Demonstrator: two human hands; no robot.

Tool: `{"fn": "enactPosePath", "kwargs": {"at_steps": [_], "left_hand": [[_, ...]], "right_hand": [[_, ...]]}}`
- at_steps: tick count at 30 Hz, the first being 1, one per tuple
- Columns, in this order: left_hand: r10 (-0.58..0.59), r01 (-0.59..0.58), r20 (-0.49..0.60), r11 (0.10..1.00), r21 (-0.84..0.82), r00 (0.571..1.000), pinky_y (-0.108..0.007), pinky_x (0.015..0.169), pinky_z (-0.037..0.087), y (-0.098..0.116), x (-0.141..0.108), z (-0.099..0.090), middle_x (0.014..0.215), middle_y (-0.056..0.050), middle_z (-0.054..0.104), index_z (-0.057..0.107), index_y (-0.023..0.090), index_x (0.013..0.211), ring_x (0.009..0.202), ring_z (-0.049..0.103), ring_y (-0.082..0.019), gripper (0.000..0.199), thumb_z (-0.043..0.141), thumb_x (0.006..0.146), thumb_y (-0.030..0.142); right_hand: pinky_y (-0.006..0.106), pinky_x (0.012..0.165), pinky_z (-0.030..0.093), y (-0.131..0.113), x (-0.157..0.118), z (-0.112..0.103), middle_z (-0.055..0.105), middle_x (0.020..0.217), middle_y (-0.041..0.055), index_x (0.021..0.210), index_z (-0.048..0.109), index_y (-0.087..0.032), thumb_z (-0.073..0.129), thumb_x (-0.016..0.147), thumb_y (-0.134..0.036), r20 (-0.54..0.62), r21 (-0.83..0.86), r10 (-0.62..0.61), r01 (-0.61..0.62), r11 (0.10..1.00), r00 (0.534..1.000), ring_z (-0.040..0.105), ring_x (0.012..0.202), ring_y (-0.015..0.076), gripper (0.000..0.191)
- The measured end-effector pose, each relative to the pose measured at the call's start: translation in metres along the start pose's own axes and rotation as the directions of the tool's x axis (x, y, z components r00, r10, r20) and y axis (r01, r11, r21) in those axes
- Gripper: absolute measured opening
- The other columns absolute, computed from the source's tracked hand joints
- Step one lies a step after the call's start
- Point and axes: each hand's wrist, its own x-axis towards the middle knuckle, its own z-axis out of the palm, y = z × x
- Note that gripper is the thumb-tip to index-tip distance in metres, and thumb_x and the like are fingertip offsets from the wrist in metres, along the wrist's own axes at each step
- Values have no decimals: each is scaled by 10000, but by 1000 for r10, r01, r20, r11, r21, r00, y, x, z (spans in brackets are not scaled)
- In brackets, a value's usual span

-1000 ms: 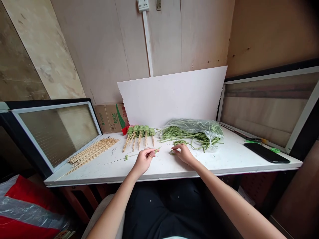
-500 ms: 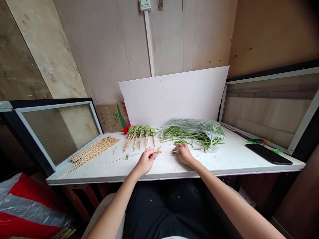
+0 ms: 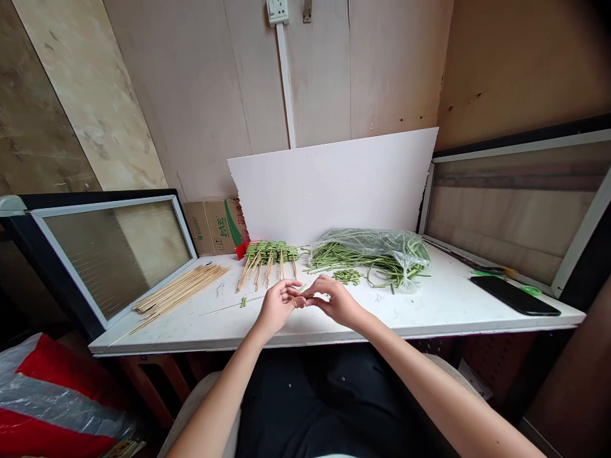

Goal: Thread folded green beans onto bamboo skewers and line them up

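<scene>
My left hand (image 3: 280,303) is closed on a short piece of green bean (image 3: 302,288) above the front middle of the table. Against its fingertips, my right hand (image 3: 337,301) pinches something green, mostly hidden by the fingers. A small pile of cut bean pieces (image 3: 347,277) lies behind my right hand. To the left, a thin skewer (image 3: 224,308) with short bean pieces (image 3: 244,301) at it rests on the table. Behind my left hand are skewered beans (image 3: 271,251) in a stack, their sticks pointing forward.
Bare bamboo skewers (image 3: 184,289) lie at the left. Long beans in a clear plastic bag (image 3: 377,245) sit at the back right. A black phone (image 3: 514,294) and green tape (image 3: 531,290) are at the right. A white board (image 3: 334,184) stands behind, beside a cardboard box (image 3: 210,226).
My right hand has left the table by the cut pieces and moved left to meet my left hand. The pieces that were under its fingers no longer show there.
</scene>
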Motion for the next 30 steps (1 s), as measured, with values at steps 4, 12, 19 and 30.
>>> {"fn": "enactPosePath", "kwargs": {"at_steps": [4, 12, 19, 30], "left_hand": [[21, -26, 61, 996, 80, 998, -366, 832, 607, 4, -1, -1, 887, -90, 771, 751, 137, 1001, 818, 740, -212, 456, 928, 714, 444], [91, -107, 72, 959, 264, 993, -300, 719, 548, 15, -7, 1, 842, -76, 755, 798, 154, 978, 719, 667, -174, 314, 755, 899, 454], [122, -155, 118, 933, 325, 985, -277, 668, 464, 25, -10, 0, 772, -46, 694, 800, 160, 933, 660, 575, -148, 322, 683, 961, 458], [257, -290, 135, 884, 366, 957, -272, 682, 430, 23, -14, 12, 726, -48, 650, 765, 152, 797, 709, 576, -165, 379, 612, 1010, 426]], "right_hand": [[373, 777, 508, 6, 0, -2, 758, 854, 77, 1022, 808, -257, 690, 992, -441, -106, -21, 16, -18, 1000, 994, 622, 870, 236, 221], [371, 779, 507, 7, 1, -10, 753, 869, 75, 987, 799, -254, 747, 939, -487, -112, -17, 22, -25, 1000, 993, 615, 905, 245, 244], [408, 824, 493, -4, 4, -9, 754, 855, 68, 978, 793, -260, 742, 951, -448, -140, -20, -35, 32, 999, 990, 614, 886, 251, 197], [379, 795, 434, -6, 2, -4, 707, 798, 47, 807, 713, -233, 717, 959, -241, -130, 29, -39, 43, 999, 991, 546, 839, 232, 152]]}}
